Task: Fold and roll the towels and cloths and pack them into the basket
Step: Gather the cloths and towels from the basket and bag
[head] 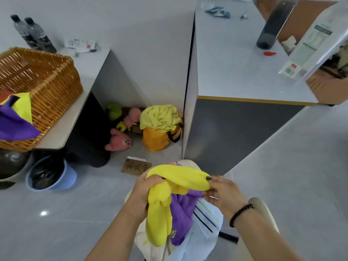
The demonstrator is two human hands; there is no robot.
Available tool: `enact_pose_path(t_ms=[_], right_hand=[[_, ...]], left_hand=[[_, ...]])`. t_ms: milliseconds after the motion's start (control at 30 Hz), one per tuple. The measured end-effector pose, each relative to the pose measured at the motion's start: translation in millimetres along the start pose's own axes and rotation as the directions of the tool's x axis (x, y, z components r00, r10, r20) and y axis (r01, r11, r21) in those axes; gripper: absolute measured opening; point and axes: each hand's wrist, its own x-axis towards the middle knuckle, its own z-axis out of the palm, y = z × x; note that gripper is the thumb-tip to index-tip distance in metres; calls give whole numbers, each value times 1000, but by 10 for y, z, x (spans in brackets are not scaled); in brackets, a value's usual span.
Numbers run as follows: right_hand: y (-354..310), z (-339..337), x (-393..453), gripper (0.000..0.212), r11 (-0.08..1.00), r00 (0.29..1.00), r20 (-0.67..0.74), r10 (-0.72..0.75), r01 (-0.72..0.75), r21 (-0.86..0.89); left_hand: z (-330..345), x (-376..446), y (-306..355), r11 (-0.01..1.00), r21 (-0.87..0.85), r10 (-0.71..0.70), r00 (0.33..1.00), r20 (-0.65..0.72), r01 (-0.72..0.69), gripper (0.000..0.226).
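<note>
Both hands are gripping one yellow cloth (175,180), held low in front of the person. The left hand (146,187) is curling its fingers round the bunched middle, from which the rest of the cloth is hanging down. The right hand (219,192) is pinching the far end between thumb and fingertips. A purple cloth (181,213) and a pale blue striped cloth (205,223) are lying bunched just beneath, touching the yellow one. The basket (47,81) is sitting on a table (75,102) well to the left, with purple and yellow fabric (15,117) draping over its near rim.
</note>
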Motion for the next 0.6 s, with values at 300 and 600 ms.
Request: enact_pose_path(t_ms=[300, 600], right_hand=[[601, 622, 404, 13, 972, 963, 154, 220, -202, -121], [858, 539, 1398, 24, 853, 982, -107, 159, -191, -486]], left_hand=[[-496, 166, -191, 925, -380, -114, 972, -205, 28, 55], [-1104, 207, -288, 957, -290, -152, 890, -429, 23, 30]])
